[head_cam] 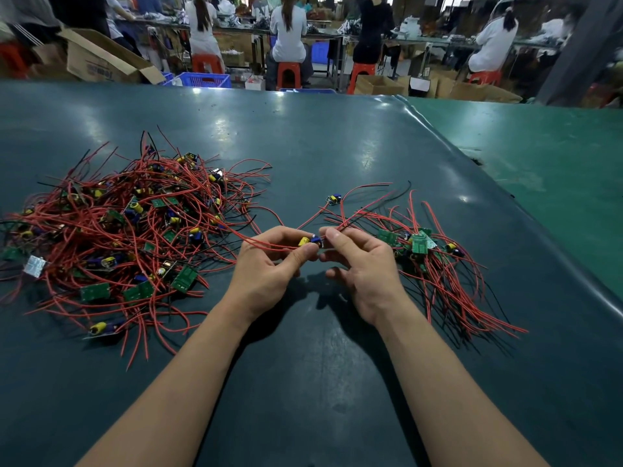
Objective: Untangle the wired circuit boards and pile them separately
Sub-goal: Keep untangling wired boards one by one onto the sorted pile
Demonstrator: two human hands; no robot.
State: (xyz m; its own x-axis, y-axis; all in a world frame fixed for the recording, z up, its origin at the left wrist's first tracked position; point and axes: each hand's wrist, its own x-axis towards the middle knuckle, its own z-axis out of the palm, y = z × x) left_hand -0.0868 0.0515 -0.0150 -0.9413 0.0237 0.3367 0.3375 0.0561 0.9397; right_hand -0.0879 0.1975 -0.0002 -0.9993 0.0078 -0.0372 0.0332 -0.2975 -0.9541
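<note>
While both hands meet mid-table over one board, head view only, so everything below comes from that single angle. My left hand (269, 261) has thumb and forefinger curled round the small circuit board (312, 241), the one with the yellow and blue parts on top; my right hand (359, 261) pinches at its right edge, where a bundle of red wires (357, 219) leaves, other fingers loosely curled. Can't tell whether the right fingertips are on the board itself or only on the leads. Board is held just above the dark mat (320, 348), between the big tangled heap (128, 227) on my left and the smaller sorted pile (435, 261) on my right. Risk one: red leads run from my left hand back into the heap, so pulling right probably drags neighbouring boards along or tightens a knot. Risk two: a stray board (333, 199) sits just beyond my hands with its wire running down toward them; it may be looped with mine and ride along into the sorted pile. Risk three: tugging by the leads rather than the board likely strains the solder joints. Risk four: sorted pile's wires fan out toward my right wrist, so a careless drop could re-tangle them. My call: free slack on the heap side before moving.
</note>
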